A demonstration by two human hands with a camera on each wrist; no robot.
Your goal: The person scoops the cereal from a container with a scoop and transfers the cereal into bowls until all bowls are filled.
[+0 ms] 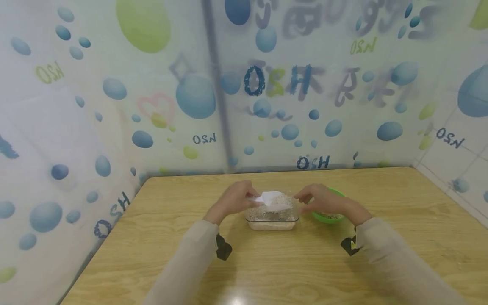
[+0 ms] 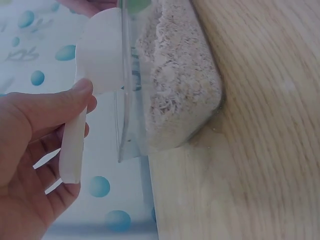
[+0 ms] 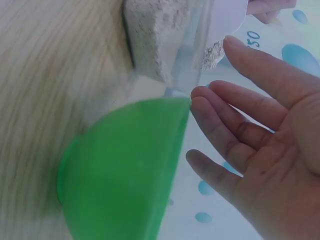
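My left hand [image 1: 233,198] pinches the handle of a white plastic scoop [image 2: 101,47] between thumb and fingers. The scoop is over a clear glass container [image 1: 272,220] that holds pale, flaky, oat-like material [image 2: 177,75]. Some of the same flakes show at the scoop's front edge in the right wrist view. A green bowl [image 3: 125,165] stands to the right of the container, with flakes visible inside it in the head view. My right hand [image 3: 270,135] holds nothing; its fingers are loosely extended near the bowl's rim and the container's right end.
The container and bowl stand on a wood-grain table [image 1: 259,271], toward its far edge. Behind and at the sides hangs white sheeting [image 1: 244,127] printed with blue and green dots. Dark wrist pieces [image 1: 223,247] sit at both sleeve cuffs.
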